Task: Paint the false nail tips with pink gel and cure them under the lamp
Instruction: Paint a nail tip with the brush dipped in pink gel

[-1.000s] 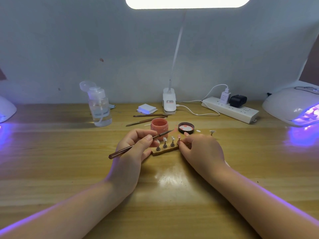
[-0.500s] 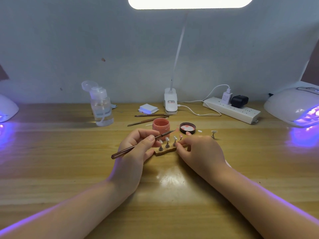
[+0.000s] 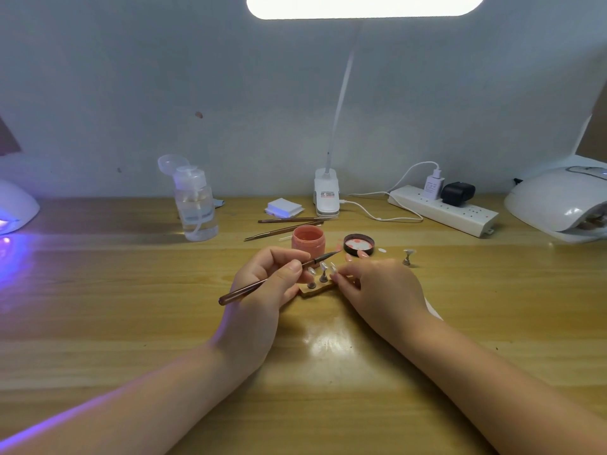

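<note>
My left hand [image 3: 262, 287] pinches a thin brown gel brush [image 3: 279, 275], its tip pointing right above the nail tips. A small wooden holder [image 3: 317, 289] between my hands carries several clear nail tips [image 3: 324, 267] on little metal stands. My right hand [image 3: 377, 290] grips the holder's right end, with its fingertips at the rightmost tip. Behind them stand the open pink gel jar [image 3: 308, 239] and its black lid [image 3: 359, 244]. One loose stand with a tip [image 3: 408, 256] sits to the right. A white curing lamp [image 3: 558, 205] is at the far right.
A second lamp [image 3: 16, 208] glows violet at the far left. A clear pump bottle [image 3: 195, 201], two spare brushes [image 3: 285, 226], a white pad stack [image 3: 284, 206], the desk lamp's clip base [image 3: 326, 192] and a power strip [image 3: 443, 210] line the back of the wooden table [image 3: 131, 307].
The right lamp's violet glow has gone out. My right hand's fingers have shifted a little left along the holder; the brush stays held above the tips.
</note>
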`<state>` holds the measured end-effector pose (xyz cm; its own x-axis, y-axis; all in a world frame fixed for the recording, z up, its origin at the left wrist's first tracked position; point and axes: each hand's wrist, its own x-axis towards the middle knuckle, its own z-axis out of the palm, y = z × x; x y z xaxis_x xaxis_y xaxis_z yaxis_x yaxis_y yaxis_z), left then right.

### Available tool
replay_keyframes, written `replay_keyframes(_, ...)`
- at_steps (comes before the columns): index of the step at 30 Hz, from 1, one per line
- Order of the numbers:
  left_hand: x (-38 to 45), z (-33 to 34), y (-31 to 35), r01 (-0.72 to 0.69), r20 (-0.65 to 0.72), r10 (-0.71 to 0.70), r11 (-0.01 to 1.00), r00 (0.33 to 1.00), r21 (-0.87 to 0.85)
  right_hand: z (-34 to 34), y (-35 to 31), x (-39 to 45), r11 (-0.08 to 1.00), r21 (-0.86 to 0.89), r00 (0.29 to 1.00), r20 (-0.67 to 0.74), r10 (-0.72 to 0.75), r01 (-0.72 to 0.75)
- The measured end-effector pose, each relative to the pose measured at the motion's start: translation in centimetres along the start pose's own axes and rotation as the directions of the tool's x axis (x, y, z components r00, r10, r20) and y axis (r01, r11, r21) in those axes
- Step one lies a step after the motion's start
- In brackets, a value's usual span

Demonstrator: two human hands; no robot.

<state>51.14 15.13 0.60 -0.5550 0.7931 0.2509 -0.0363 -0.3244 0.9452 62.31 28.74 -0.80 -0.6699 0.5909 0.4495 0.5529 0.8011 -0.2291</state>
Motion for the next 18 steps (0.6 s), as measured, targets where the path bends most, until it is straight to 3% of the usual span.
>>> replay_keyframes(5,0.4,-0.5,0.1,-0.135,-0.045,0.142,0.981,0.989,0.141,-0.3,0.0,-0.6,0.980,0.191,0.991,-0.131,-0.023,0.048)
replay_keyframes(9,1.8,-0.9,0.8,-0.255,-0.012,0.280,0.891,0.960,0.376,-0.5,-0.1,-0.7,0.943,0.319,0.981,-0.194,-0.032,0.094)
replay_keyframes(11,3.1,-1.0,1.5,-0.240,-0.034,0.291,0.842,0.956,0.483,-0.6,-0.1,-0.8,0.932,0.347,0.979,-0.203,-0.032,0.103)
replay_keyframes(15,7.2,-1.5,3.6,-0.069,-0.117,0.182,0.774,0.976,0.630,-0.7,-0.2,-0.8,0.909,0.397,0.978,-0.204,-0.043,0.123)
replay_keyframes(18,10.3,-0.9,5.3,0.074,-0.090,-0.014,0.702,0.996,0.708,-0.8,-0.2,-0.7,0.900,0.419,0.984,-0.174,-0.049,0.119)
